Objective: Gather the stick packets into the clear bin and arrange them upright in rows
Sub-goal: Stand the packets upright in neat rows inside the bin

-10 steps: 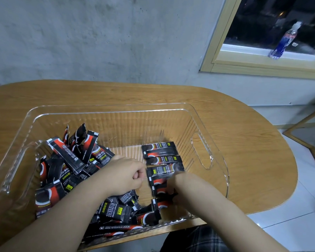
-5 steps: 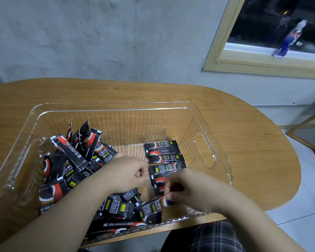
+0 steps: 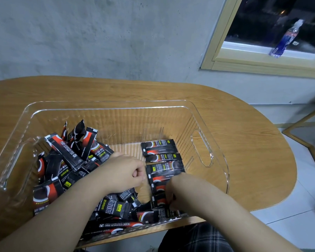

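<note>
While both your forearms reach into the clear ribbed plastic bin [image 3: 205, 113] in the middle of the frame, your hands work close together near its lower centre. Your left hand [image 3: 124, 172] is curled into a loose fist, the knuckles turned to the right; the fingertips are folded under the palm, and you cannot tell from this view if they pinch anything. This hand lies over the loose pile of black and red stick packets [image 3: 69, 160], which fills the left half of the bin, some packets leaning up against each other and others lying flat.

Your right hand [image 3: 173, 195] is bent down at the wrist, just right of the left hand and lower in the frame. Its fingers are curled onto the near end of the row of black and red packets [image 3: 162, 157], where they grasp one of the lowest packets; the exact finger positions are hidden by the back of the hand. This row runs from the centre of the bin down toward the lower edge, packet beside packet, close to the bin's right wall with its handle opening.

The bin stands on a rounded light wooden table [image 3: 253, 160]. In the upper right of the frame a blue plastic bottle [image 3: 285, 40] stands tilted on the sill of a pale framed window [image 3: 262, 62].
</note>
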### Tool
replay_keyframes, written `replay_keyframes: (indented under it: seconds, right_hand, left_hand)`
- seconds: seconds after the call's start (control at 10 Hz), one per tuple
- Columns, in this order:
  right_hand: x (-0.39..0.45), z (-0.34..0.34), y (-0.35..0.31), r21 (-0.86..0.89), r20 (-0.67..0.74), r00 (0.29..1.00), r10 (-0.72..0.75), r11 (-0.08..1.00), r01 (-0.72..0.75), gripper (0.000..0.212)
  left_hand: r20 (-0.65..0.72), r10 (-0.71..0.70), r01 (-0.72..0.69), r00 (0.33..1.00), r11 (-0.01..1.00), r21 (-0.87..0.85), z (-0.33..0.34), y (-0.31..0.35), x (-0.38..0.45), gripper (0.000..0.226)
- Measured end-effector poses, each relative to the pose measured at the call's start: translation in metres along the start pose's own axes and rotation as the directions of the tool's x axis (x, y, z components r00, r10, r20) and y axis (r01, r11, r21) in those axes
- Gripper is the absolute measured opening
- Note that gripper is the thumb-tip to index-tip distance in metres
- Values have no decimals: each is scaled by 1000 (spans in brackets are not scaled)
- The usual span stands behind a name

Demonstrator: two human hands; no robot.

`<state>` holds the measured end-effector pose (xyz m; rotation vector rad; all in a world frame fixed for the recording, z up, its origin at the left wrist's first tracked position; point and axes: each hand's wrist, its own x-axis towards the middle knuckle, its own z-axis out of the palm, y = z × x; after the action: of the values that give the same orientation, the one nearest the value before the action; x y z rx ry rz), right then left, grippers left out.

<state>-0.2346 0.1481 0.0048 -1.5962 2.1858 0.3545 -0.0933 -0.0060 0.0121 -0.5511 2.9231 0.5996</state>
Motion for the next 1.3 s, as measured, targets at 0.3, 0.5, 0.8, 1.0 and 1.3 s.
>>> replay_keyframes:
  seconds: [0.3, 0.5, 0.8, 1.0, 1.3]
  right_hand:
    - [-26, -38, -25, 11, 111, 992, 63, 998, -65, 15]
    - [-33, -36, -31, 164, 113, 992, -50, 986, 32, 13]
    - [-34, -37, -28, 337, 104, 980, -169, 933, 125, 21]
    - [-23, -31, -31, 347, 168, 971, -170, 932, 103, 30]
    - [-35, -44, -29, 561, 43, 982, -183, 818, 128, 21]
  left_hand:
    - [3, 2, -2, 1000, 1000, -2, 0, 0, 1, 25]
    - [-3, 7, -7, 1000, 1000, 2, 1, -1, 1, 26]
    - [3, 1, -1, 1000, 1000, 12, 0, -1, 1, 26]
    - [3, 1, -1, 1000, 1000, 12, 0, 0, 0, 28]
    - [22, -21, 21, 1000, 1000, -16, -2, 1, 0, 27]
